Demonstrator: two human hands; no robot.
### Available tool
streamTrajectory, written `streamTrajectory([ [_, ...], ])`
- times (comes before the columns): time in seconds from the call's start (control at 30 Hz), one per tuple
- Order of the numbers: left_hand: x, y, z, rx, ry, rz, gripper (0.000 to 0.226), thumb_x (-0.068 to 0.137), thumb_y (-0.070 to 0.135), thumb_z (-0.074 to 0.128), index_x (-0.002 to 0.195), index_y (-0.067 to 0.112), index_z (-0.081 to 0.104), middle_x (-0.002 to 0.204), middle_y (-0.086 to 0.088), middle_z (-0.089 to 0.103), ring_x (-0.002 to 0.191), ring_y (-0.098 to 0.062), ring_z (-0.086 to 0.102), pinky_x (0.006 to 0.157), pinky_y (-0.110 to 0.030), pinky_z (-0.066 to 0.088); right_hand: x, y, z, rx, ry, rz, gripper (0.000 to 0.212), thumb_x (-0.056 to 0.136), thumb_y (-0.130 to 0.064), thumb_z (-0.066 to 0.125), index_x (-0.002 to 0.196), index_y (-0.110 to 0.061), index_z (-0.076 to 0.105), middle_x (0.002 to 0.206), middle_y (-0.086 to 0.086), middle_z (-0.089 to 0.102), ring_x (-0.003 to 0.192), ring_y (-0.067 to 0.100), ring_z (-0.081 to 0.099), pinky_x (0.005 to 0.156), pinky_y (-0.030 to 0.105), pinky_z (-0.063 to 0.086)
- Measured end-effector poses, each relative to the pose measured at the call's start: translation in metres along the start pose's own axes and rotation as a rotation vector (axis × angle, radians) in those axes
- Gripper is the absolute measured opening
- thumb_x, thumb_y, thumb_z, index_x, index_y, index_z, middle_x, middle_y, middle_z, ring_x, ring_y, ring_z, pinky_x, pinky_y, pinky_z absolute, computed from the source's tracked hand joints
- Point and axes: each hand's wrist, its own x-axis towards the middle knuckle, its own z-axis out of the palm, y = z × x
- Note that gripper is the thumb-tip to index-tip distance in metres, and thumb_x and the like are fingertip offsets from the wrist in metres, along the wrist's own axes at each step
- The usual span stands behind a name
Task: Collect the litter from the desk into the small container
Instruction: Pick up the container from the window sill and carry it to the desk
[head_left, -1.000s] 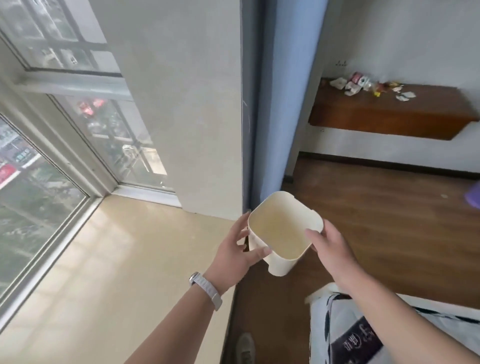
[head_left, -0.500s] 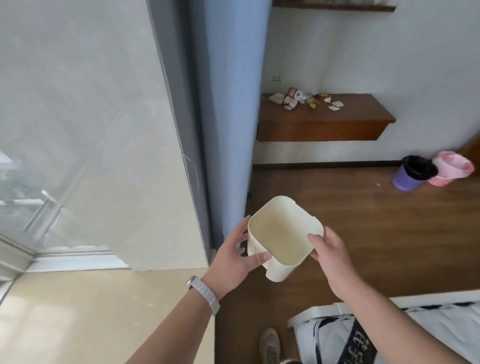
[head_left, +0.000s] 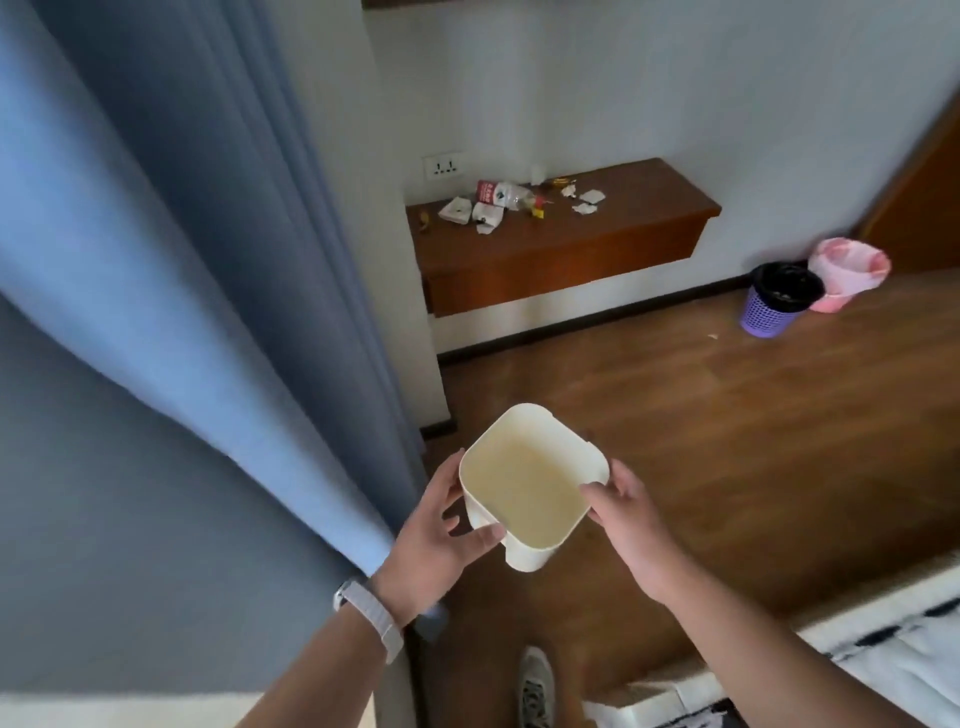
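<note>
Ahead, desk (head_left: 597, 228) nearer | hands (both) still gripping container (head_left: 530, 488), seemingly empty

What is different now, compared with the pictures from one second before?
The view has turned right, from the window toward the wall-mounted desk; its litter looks nearer, and two waste baskets have come into sight. Unchanged: left hand and right hand hold the empty cream container.

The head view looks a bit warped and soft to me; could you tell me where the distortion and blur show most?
In the head view, wide-angle bending bows the blue curtain and tilts the desk; the litter is small and soft, so labels are unreadable; the left hand, right hand and small container they hold are fairly sharp; daylight is even, without harsh glare.
</note>
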Motion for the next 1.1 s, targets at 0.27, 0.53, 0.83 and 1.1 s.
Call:
streamTrajectory([
  [0.27, 0.116, 0.052, 0.019, 0.080, -0.054, 0.049, 0.089, 0.074, 0.042, 0.083, 0.142, 0.055, 0.027, 0.139, 0.035, 0.043, 0.132, 0.004, 0.040, 0.113, -0.035, 0.035, 0.079, -0.048, -0.052, 0.116, 0.071, 0.015, 0.036, 0.083, -0.018, 0.054, 0.110, -0.038, 0.065, 0.109, -0.010, 0.071, 0.106, 0.011, 0.065, 0.095, 0.036, 0.051],
  [0.53, 0.191, 0.088, 0.032, 0.158, -0.190, 0.110, 0.092, 0.064, 0.061, 0.081, 0.136, 0.064, 0.024, 0.136, 0.036, 0.040, 0.130, 0.001, 0.041, 0.106, -0.023, 0.036, 0.107, -0.079, -0.089, 0.168, 0.202, -0.019, 0.033, 0.077, -0.023, 0.060, 0.106, -0.039, 0.067, 0.104, -0.016, 0.073, 0.102, 0.007, 0.066, 0.093, 0.036, 0.051],
  [0.83, 0.296, 0.114, 0.022, 0.112, -0.385, 0.146, 0.089, 0.066, 0.062, 0.081, 0.138, 0.058, 0.028, 0.133, 0.036, 0.046, 0.126, 0.005, 0.045, 0.103, -0.021, 0.042, 0.176, -0.101, -0.092, 0.160, 0.397, 0.012, 0.041, 0.071, -0.042, 0.057, 0.111, -0.042, 0.064, 0.108, -0.014, 0.071, 0.105, 0.013, 0.065, 0.100, 0.047, 0.048],
  [1.1, 0.414, 0.142, -0.008, -0.006, -0.513, 0.213, 0.088, 0.076, 0.036, 0.084, 0.145, 0.045, 0.031, 0.138, 0.027, 0.049, 0.131, 0.003, 0.042, 0.105, -0.026, 0.041, 0.261, -0.167, -0.073, 0.193, 0.568, -0.044, 0.023, 0.097, -0.016, 0.048, 0.106, -0.026, 0.067, 0.106, -0.005, 0.071, 0.102, 0.011, 0.063, 0.099, 0.038, 0.048],
])
